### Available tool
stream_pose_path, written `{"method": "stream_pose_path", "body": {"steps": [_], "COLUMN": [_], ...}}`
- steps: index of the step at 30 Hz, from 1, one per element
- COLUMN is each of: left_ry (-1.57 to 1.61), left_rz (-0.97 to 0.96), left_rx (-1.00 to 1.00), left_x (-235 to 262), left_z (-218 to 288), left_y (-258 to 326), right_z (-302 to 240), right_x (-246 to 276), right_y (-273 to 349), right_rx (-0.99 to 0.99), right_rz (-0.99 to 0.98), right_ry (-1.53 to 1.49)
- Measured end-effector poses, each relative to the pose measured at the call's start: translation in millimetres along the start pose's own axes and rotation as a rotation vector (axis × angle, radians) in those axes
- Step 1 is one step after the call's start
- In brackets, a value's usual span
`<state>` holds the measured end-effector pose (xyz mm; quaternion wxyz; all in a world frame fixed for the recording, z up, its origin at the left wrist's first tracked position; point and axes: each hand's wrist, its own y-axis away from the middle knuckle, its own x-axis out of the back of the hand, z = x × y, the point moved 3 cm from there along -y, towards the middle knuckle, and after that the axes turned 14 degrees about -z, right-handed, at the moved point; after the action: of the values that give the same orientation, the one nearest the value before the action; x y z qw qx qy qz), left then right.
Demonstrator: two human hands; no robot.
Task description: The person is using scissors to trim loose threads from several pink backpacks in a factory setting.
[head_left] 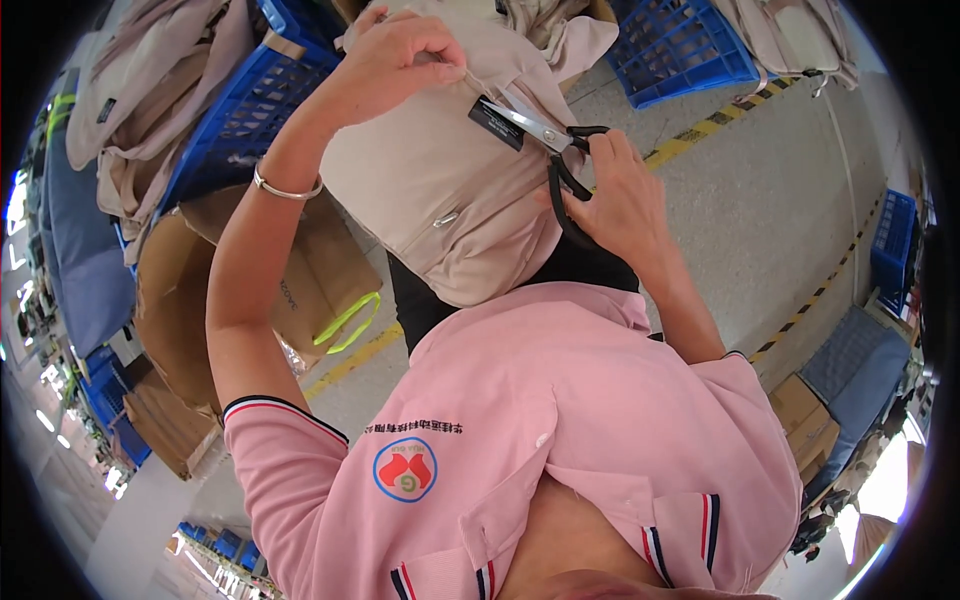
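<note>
A beige backpack (440,190) rests on my lap, its front facing up with a small black label (494,122). My left hand (395,60) pinches a thin strand or strap at the bag's top edge, fingers closed on it. My right hand (615,195) holds black-handled scissors (545,135), fingers through the loops. The steel blades point left toward the label, just under my left hand's pinch. I wear a pink polo shirt and a thin bracelet (285,190) on the left wrist.
Blue plastic crates (680,45) with more beige bags stand at the top left and top right. Brown cardboard boxes (170,300) sit at the left. The grey concrete floor (760,190) has yellow-black striped tape. More crates and boxes line the right edge.
</note>
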<state>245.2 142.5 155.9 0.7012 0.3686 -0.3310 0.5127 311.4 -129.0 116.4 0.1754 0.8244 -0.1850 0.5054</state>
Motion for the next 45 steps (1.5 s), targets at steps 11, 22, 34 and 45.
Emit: {"method": "stream_pose_path", "body": {"steps": [11,22,34,45], "left_ry": [0.028,0.151,1.65,1.065], "left_rz": [0.008,1.023,1.221,1.498], "left_rx": [-0.005,0.477,0.897,0.375], "left_x": [-1.2,-70.2,-290.6,-124.8], "left_z": [-5.0,-21.3,20.4,40.5], "left_y": [4.4,100.0,183.9,203.1], "right_z": [-3.9,36.7,35.4,16.0], "right_x": [-15.9,-51.6,-91.2,-85.2], "right_y": [-3.5,-7.1,-9.5,-0.2], "right_rx": [0.015,-0.236,-0.305,-0.299], "right_rz": [-0.15,-0.082,-0.198,-0.049], "right_ry": [-0.076,-0.367,-0.905,-1.194]}}
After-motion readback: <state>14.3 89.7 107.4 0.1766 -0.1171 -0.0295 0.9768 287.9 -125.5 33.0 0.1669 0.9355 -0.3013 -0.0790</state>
